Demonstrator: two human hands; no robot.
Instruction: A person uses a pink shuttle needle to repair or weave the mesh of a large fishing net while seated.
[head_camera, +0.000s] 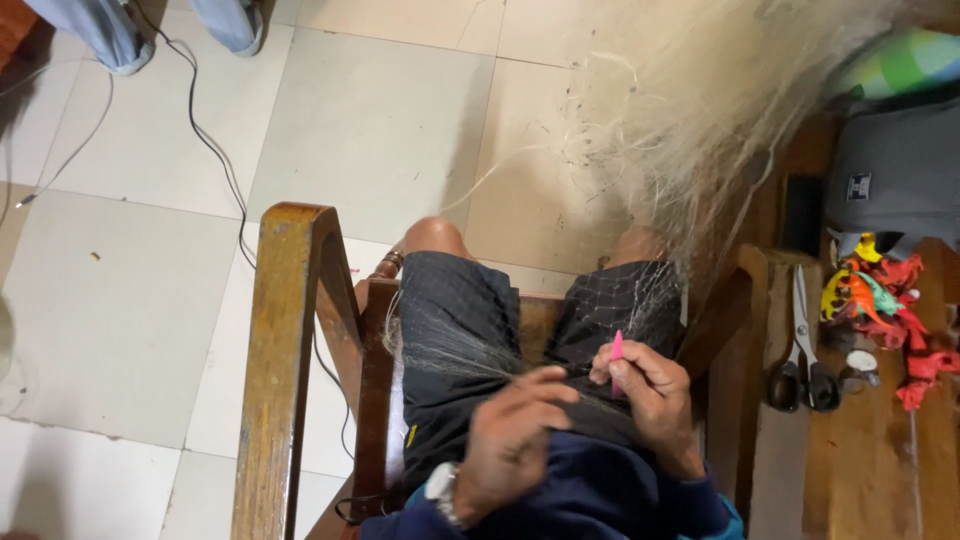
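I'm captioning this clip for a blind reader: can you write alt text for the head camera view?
Seen from above, a seated person's right hand holds a pink netting needle while the left hand pinches fine fishing net draped over their lap. The person sits in a wooden chair on a tiled floor, with scissors on a wooden surface to their right.

A fine, pale thread net (690, 150) drapes over matt dark cloth shorts (460, 330), beside a glossy varnished wooden chair arm (280, 360), metal scissors (803, 345) and smooth floor tiles (370, 120)
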